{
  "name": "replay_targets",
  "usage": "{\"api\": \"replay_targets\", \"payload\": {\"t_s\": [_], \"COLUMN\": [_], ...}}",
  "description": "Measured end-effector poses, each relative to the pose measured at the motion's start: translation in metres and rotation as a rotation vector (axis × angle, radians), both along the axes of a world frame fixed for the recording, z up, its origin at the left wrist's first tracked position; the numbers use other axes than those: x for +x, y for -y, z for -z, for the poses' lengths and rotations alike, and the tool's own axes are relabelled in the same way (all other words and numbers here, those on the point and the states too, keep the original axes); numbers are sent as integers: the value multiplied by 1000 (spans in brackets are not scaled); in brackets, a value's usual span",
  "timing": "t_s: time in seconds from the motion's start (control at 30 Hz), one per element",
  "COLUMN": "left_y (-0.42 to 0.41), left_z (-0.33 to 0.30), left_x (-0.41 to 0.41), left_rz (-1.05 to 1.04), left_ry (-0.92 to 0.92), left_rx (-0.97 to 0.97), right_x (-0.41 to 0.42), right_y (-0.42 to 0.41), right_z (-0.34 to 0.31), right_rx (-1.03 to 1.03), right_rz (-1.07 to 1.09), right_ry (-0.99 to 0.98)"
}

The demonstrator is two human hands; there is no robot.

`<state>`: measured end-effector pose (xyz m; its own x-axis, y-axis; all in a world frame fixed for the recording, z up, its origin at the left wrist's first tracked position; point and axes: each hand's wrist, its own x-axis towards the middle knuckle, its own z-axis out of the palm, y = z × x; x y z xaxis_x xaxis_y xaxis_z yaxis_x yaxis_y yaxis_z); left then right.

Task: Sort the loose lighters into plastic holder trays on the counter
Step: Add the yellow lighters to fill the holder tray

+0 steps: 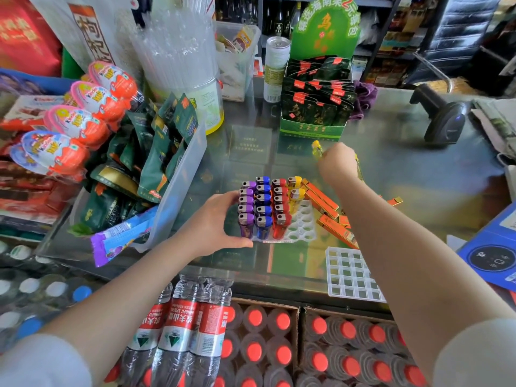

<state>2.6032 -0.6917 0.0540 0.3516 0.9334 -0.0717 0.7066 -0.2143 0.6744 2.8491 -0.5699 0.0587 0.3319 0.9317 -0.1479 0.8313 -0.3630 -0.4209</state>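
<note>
A white plastic holder tray [303, 229] sits mid-counter with upright lighters in columns: purple [246, 203], blue [263, 201], red [280, 202] and two yellow [295, 192]. Its right-hand holes stand empty. My left hand [216, 222] grips the tray's left side, thumb at the front edge. Beyond the tray, my right hand [336, 163] is closed around a loose yellow lighter [317, 149]. Several orange lighters [324, 208] lie loose to the right of the tray. A second, empty white tray [350, 275] lies flat at the counter's front right.
A green display box of tea packets [312, 107] stands behind my right hand. A clear bin of snack packets [178, 174] crowds the left. A barcode scanner [444, 121] rests far right. Crates of bottles [265, 344] sit below the glass counter's [405, 163] front edge.
</note>
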Motion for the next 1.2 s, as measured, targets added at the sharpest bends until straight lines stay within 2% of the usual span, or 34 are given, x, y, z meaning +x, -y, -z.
{"api": "replay_targets", "payload": {"t_s": [0.07,0.2,0.33,0.47,0.67,1.0,1.1,1.2], "left_y": [-1,0,3,3,6,9,9,10], "left_z": [1,0,-2,3,1,-2,-6,-5], "left_x": [0,2,4,4,6,6,8,8], "left_rz": [4,0,-1,-1,-7,-16,-20,-40], "left_ry": [13,20,27,34,42,33,44,44], "left_rx": [-8,5,13,11,37,20,39,46], "right_x": [0,-3,-3,-4,-13,-24,-28,-29], "right_y": [9,44,89,126,147,136,136,143], "right_z": [2,-7,-24,-27,-5,2,6,13], "right_rx": [59,261,423,428,302,339,326,420], "right_rz": [-80,-170,-138,-186,-333,-492,-455,-448], "right_ry": [-40,-269,-548,-669,-502,-127,76,186]}}
